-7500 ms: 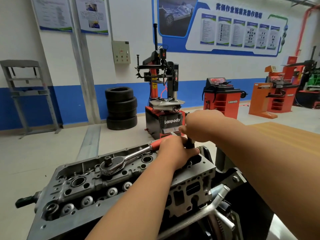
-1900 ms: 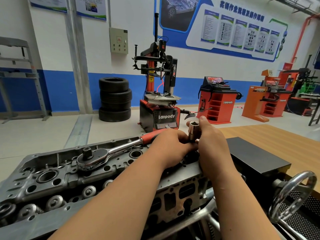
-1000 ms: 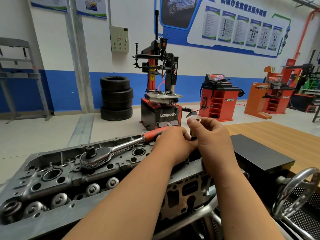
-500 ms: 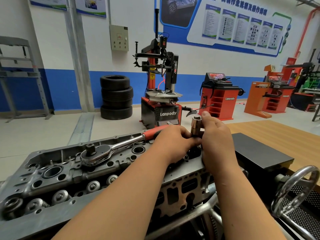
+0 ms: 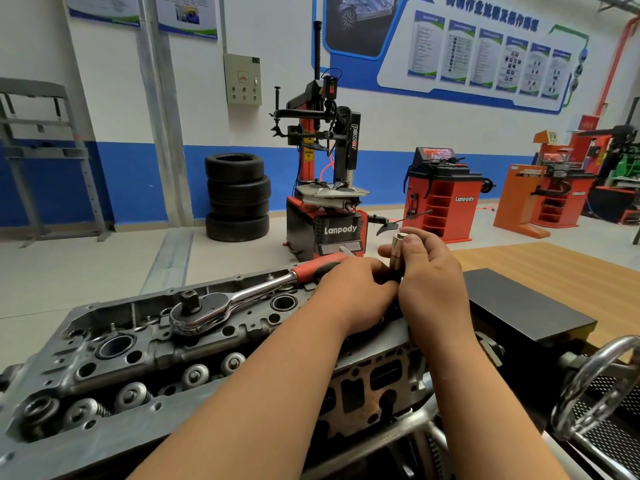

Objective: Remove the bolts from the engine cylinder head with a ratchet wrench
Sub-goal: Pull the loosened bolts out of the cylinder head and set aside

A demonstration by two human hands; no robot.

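Observation:
The grey engine cylinder head [image 5: 114,372] fills the lower left, with valve springs along its near side. A chrome ratchet wrench [image 5: 221,308] with a red and black handle lies loose across its top, drive square facing up. At the head's far right end my right hand [image 5: 433,282] pinches an upright chrome socket [image 5: 397,252] between thumb and fingers. My left hand [image 5: 349,292] is curled just below the socket, on something dark that it hides. No bolt shows in the open.
A black box [image 5: 526,306] sits right of the head on a wooden table [image 5: 540,261]. A steel handwheel [image 5: 595,386] of the stand is at the lower right. Tyre changer [image 5: 325,188], stacked tyres [image 5: 237,197] and red balancers stand across the floor.
The socket in my right hand has been turned and lifted a little at the head's right end over the last seconds. The ratchet wrench has stayed where it lies.

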